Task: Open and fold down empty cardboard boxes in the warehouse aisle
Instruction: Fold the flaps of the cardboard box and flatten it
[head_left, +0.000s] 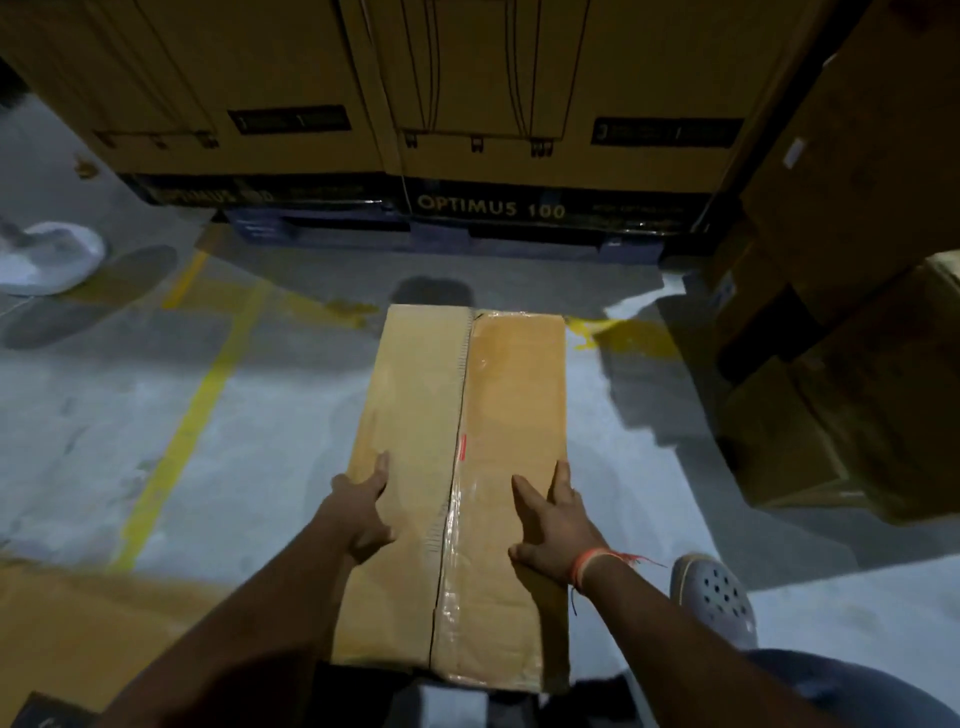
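Observation:
A long brown cardboard box (415, 405) lies in front of me over the grey floor, its top flaps closed and sealed by clear tape along the centre seam. My left hand (363, 512) grips the box's left edge, thumb on top. My right hand (553, 525) rests on the right flap with fingers spread, the outer fingers at the right edge. An orange thread band circles my right wrist.
Large printed cartons (561, 156) on a dark pallet stand across the far side. Stacked brown boxes (841, 364) fill the right. Flat cardboard (78, 623) lies at lower left. Yellow floor lines (192, 415) run left of the box. Another person's white shoe (47, 257) is at far left, and my grey clog (714, 597) is at lower right.

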